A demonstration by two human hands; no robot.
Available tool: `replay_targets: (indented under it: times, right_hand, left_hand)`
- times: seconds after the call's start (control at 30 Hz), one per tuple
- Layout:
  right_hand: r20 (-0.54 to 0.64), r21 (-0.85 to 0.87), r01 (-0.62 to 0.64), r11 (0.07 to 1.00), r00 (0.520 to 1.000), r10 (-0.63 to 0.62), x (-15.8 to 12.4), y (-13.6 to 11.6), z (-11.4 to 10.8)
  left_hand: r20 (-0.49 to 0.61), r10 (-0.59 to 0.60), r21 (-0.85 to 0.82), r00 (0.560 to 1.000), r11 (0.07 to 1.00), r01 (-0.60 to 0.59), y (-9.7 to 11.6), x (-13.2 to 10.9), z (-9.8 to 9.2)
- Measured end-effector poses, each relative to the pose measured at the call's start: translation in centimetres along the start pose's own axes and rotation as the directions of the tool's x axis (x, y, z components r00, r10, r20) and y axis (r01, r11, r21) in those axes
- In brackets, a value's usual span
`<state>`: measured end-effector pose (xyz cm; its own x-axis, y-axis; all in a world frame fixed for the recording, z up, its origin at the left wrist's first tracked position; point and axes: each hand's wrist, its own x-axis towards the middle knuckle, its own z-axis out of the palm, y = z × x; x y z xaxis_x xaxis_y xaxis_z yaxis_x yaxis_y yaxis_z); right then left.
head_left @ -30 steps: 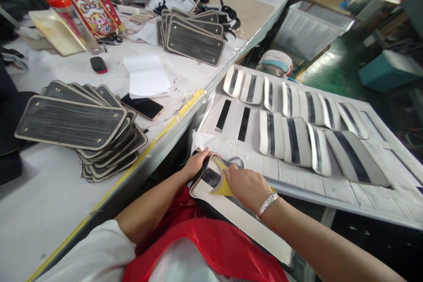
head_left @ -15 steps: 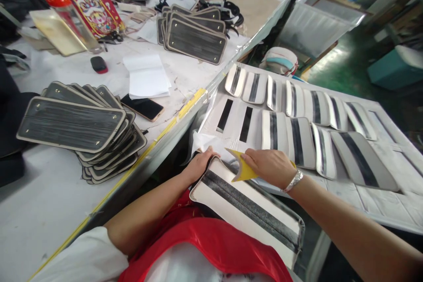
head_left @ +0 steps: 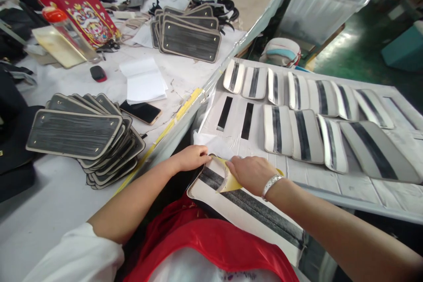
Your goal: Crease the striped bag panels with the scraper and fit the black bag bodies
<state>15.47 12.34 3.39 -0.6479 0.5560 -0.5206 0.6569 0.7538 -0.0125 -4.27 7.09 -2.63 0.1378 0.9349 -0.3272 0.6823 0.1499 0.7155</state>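
Observation:
A white panel (head_left: 244, 220) with a dark lengthwise stripe lies tilted in front of my red apron (head_left: 211, 240). My left hand (head_left: 191, 157) is closed at its upper left corner, fingers pinched on the edge. In my right hand (head_left: 249, 174) is a yellow scraper (head_left: 231, 181), its curved pale edge resting on the panel near that corner. A silver bracelet circles my right wrist. Right of my hands, similar striped panels (head_left: 307, 136) lie in two rows on a white-covered table (head_left: 231, 145).
On the left table are a stack of dark panels (head_left: 74, 134), a phone (head_left: 141, 111), white paper (head_left: 142, 80), a second panel stack (head_left: 191, 38), a bottle (head_left: 71, 31) and a red box (head_left: 89, 9). A grey bin (head_left: 320, 13) stands behind the right table.
The yellow scraper in my right hand has moved left and slightly down over the panel, towards its corner. My left hand has shifted slightly left at the corner. The camera view has shifted a little.

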Motion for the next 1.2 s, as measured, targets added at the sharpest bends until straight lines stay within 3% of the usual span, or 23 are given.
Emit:
replay_targets:
  times: [0.13, 0.3, 0.43, 0.53, 0.63, 0.77, 0.83, 0.93, 1.07, 1.2]
  right_hand:
    - [-0.007, 0.013, -0.008, 1.0, 1.0, 0.008, 0.0, -0.6, 0.5]
    - [-0.011, 0.024, -0.058, 0.998, 0.998, 0.058, -0.1, -1.2, 0.9]
    - [0.009, 0.047, -0.077, 0.996, 0.997, 0.077, -0.2, -1.3, 0.9]
    - [0.016, 0.055, -0.078, 0.995, 0.997, 0.077, -0.2, -1.1, 1.0]
    - [0.012, 0.052, -0.066, 0.996, 0.998, 0.065, -0.2, -1.1, 1.0]
    - [0.018, 0.06, -0.069, 0.996, 0.998, 0.068, -0.4, -1.0, 1.1]
    - [0.002, 0.044, -0.058, 0.997, 0.998, 0.057, -0.4, -0.9, 1.2]
    - [-0.03, 0.022, -0.04, 0.999, 0.999, 0.041, -0.4, -1.0, 1.3]
    - [-0.039, 0.024, -0.047, 0.999, 0.998, 0.048, -0.5, -1.1, 1.3]
    - [-0.03, 0.05, -0.048, 0.998, 0.998, 0.049, -0.7, -0.9, 1.4]
  left_hand:
    - [0.07, 0.034, 0.027, 0.997, 0.999, -0.036, 0.2, 0.2, -0.3]
    - [-0.039, 0.08, 0.266, 0.996, 0.962, -0.067, 1.0, -0.4, 0.1]
    - [-0.111, 0.125, 0.278, 0.986, 0.956, -0.09, 1.0, -0.8, 1.0]
    - [-0.171, 0.156, 0.185, 0.973, 0.975, -0.124, 0.8, -0.8, 1.5]
    - [-0.234, 0.166, -0.03, 0.958, 0.984, -0.177, 0.7, -0.9, 1.9]
    - [-0.188, 0.019, -0.382, 0.982, 0.92, -0.092, 0.8, -1.3, 2.7]
    - [-0.168, -0.045, -0.424, 0.985, 0.905, -0.031, 1.0, -1.4, 2.9]
    - [-0.189, -0.015, -0.211, 0.982, 0.977, -0.026, 1.3, -1.2, 2.4]
    - [-0.096, 0.052, 0.131, 0.994, 0.991, -0.04, 1.8, -0.8, 1.3]
    - [-0.167, 0.028, 0.038, 0.986, 0.999, -0.022, 1.9, -1.5, 2.0]
